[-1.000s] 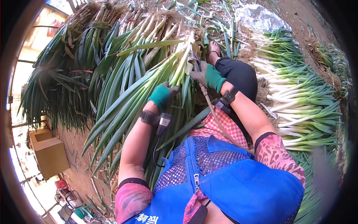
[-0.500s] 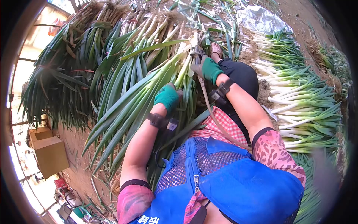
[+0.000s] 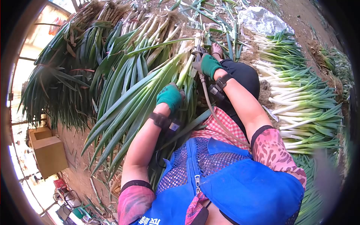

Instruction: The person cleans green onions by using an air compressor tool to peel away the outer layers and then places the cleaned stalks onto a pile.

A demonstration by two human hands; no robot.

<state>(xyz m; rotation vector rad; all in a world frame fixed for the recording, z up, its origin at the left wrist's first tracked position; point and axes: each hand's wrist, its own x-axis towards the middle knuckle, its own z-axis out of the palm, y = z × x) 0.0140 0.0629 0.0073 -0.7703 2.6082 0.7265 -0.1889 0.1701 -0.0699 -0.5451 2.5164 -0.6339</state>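
Note:
Both of my hands wear green gloves with dark fingertips. My left hand (image 3: 170, 97) is closed around the green part of a leek-like green onion (image 3: 183, 75), whose long leaves fan out toward the lower left. My right hand (image 3: 208, 65) grips an air blow gun (image 3: 197, 54) beside the stalk's pale upper end. From the gun a tan hose (image 3: 207, 95) runs down across my lap. Some of my right fingers and the gun's trigger are hidden or hard to make out.
Untrimmed onion bundles (image 3: 71, 75) with dark leaves lie at left. At right, cleaned onions (image 3: 292, 97) with white stems lie in rows, near a crumpled silvery sheet (image 3: 262, 20). A cardboard box (image 3: 49, 153) stands at lower left. My bare foot (image 3: 216, 49) is near the gun.
My right hand and the blow gun have shifted slightly up and left along the stalk. My left hand has moved slightly right, still holding the green onion.

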